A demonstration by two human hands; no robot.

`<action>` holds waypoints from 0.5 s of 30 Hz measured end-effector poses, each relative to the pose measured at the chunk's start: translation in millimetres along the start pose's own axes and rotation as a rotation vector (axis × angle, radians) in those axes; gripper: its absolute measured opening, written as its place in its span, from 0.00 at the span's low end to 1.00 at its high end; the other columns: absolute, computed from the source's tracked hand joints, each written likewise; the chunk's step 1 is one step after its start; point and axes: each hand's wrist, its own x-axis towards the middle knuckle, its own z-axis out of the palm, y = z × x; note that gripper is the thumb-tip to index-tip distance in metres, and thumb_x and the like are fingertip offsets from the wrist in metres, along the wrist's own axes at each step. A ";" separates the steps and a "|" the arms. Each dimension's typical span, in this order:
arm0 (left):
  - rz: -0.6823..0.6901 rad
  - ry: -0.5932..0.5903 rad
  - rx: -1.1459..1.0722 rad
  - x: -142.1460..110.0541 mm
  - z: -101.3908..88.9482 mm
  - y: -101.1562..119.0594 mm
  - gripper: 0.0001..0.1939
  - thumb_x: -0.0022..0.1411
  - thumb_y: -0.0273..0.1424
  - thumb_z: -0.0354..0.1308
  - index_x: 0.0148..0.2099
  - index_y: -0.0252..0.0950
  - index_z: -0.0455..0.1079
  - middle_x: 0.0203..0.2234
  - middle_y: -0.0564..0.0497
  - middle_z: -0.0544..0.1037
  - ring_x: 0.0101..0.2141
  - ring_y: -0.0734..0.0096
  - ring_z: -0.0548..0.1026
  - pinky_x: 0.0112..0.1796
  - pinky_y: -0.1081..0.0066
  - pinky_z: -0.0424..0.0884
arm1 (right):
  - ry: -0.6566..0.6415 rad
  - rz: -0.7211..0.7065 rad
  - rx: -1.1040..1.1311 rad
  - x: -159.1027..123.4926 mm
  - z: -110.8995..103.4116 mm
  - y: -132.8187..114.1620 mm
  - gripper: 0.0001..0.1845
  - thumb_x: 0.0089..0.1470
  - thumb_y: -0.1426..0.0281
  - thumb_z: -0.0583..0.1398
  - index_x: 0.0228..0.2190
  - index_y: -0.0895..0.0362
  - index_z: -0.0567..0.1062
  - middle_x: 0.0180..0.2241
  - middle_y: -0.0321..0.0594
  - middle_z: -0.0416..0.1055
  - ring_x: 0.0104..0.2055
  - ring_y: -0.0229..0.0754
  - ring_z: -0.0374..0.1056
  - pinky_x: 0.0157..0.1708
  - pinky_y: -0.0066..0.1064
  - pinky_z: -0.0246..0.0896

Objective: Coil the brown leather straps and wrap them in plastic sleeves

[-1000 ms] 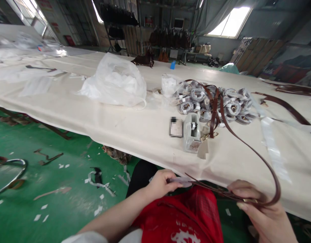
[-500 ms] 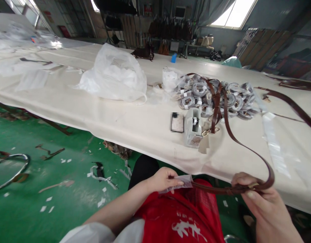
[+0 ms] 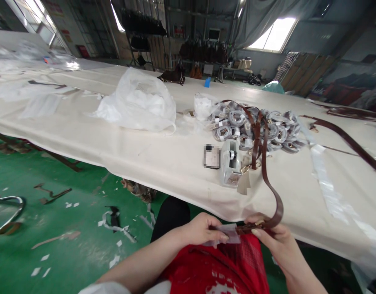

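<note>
Over the red apron, my left hand (image 3: 208,230) is closed on a clear plastic sleeve (image 3: 233,234), the thumb lying along it. The sleeve surrounds one end of a brown leather strap (image 3: 278,208). My right hand (image 3: 274,234) pinches that strap by its buckle part, right beside the sleeve's mouth. From my right hand the strap loops up over the table edge to a pile of coiled straps in clear wrapping (image 3: 280,132). More brown strap hangs over this pile, with gold clasps at its front.
A tape dispenser (image 3: 231,163) and a small pixelated item (image 3: 211,157) stand near the table's (image 3: 163,163) front edge. A large white plastic bag (image 3: 142,102) sits further left. Another brown strap (image 3: 344,128) lies at right. Scraps litter the green floor (image 3: 83,228).
My right hand has moved left along with the strap, up close to my left hand. More of the strap is inside the sleeve. My left hand has barely moved.
</note>
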 end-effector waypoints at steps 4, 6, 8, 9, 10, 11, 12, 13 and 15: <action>0.023 0.006 -0.058 -0.3 2.0 4.5 0.30 0.48 0.55 0.67 0.36 0.31 0.80 0.22 0.50 0.77 0.22 0.74 0.72 0.28 0.75 0.66 | -0.088 0.029 0.051 1.0 6.1 -2.0 0.16 0.53 0.54 0.65 0.35 0.52 0.85 0.38 0.46 0.81 0.42 0.52 0.75 0.45 0.37 0.71; 0.032 0.013 -0.063 -0.6 3.2 7.1 0.30 0.47 0.56 0.67 0.35 0.31 0.80 0.22 0.50 0.77 0.23 0.74 0.72 0.29 0.75 0.67 | -0.098 0.063 0.074 1.0 7.2 -2.6 0.24 0.59 0.50 0.58 0.38 0.54 0.85 0.42 0.48 0.80 0.47 0.54 0.73 0.50 0.40 0.67; 0.027 0.017 -0.054 -0.5 3.8 9.0 0.30 0.47 0.56 0.66 0.34 0.31 0.80 0.21 0.50 0.77 0.23 0.73 0.72 0.30 0.75 0.68 | -0.069 0.090 0.079 1.4 8.3 -1.9 0.25 0.59 0.50 0.57 0.39 0.55 0.84 0.45 0.49 0.79 0.51 0.56 0.71 0.53 0.42 0.65; 0.021 0.014 -0.051 -0.3 4.0 9.7 0.30 0.48 0.56 0.66 0.34 0.31 0.80 0.21 0.50 0.77 0.23 0.73 0.72 0.30 0.75 0.68 | -0.058 0.092 0.072 1.8 9.3 -1.0 0.24 0.58 0.50 0.59 0.39 0.54 0.84 0.46 0.49 0.79 0.52 0.56 0.70 0.53 0.43 0.65; 0.018 0.011 -0.050 -0.1 4.2 10.3 0.31 0.48 0.57 0.65 0.35 0.31 0.80 0.20 0.50 0.77 0.22 0.73 0.72 0.30 0.75 0.68 | -0.059 0.085 0.059 2.3 10.7 0.3 0.22 0.56 0.51 0.61 0.38 0.54 0.84 0.47 0.48 0.78 0.53 0.57 0.69 0.54 0.44 0.64; 0.021 0.006 -0.049 0.2 4.5 10.8 0.31 0.48 0.57 0.65 0.35 0.30 0.80 0.21 0.50 0.77 0.22 0.74 0.72 0.30 0.75 0.68 | -0.066 0.072 0.042 2.8 12.5 1.8 0.21 0.55 0.52 0.62 0.39 0.54 0.84 0.48 0.48 0.78 0.54 0.57 0.69 0.55 0.45 0.63; 0.030 0.001 -0.053 0.5 5.0 11.3 0.31 0.48 0.57 0.65 0.35 0.30 0.80 0.21 0.50 0.77 0.22 0.74 0.72 0.29 0.75 0.68 | -0.080 0.056 0.024 3.3 14.9 3.3 0.20 0.55 0.52 0.62 0.39 0.53 0.84 0.49 0.48 0.77 0.54 0.57 0.68 0.56 0.46 0.62; 0.046 -0.003 -0.061 0.8 5.6 12.0 0.31 0.48 0.56 0.65 0.35 0.30 0.80 0.21 0.50 0.77 0.22 0.74 0.72 0.29 0.75 0.67 | -0.102 0.040 0.007 3.5 17.8 4.8 0.20 0.56 0.53 0.62 0.40 0.53 0.84 0.51 0.48 0.76 0.55 0.57 0.68 0.57 0.48 0.61; 0.081 -0.006 -0.091 0.9 7.4 13.8 0.30 0.48 0.56 0.66 0.35 0.30 0.80 0.22 0.50 0.77 0.22 0.74 0.71 0.29 0.75 0.67 | -0.166 0.019 -0.020 3.2 24.0 7.3 0.20 0.58 0.53 0.60 0.42 0.52 0.83 0.53 0.49 0.75 0.55 0.58 0.68 0.58 0.51 0.60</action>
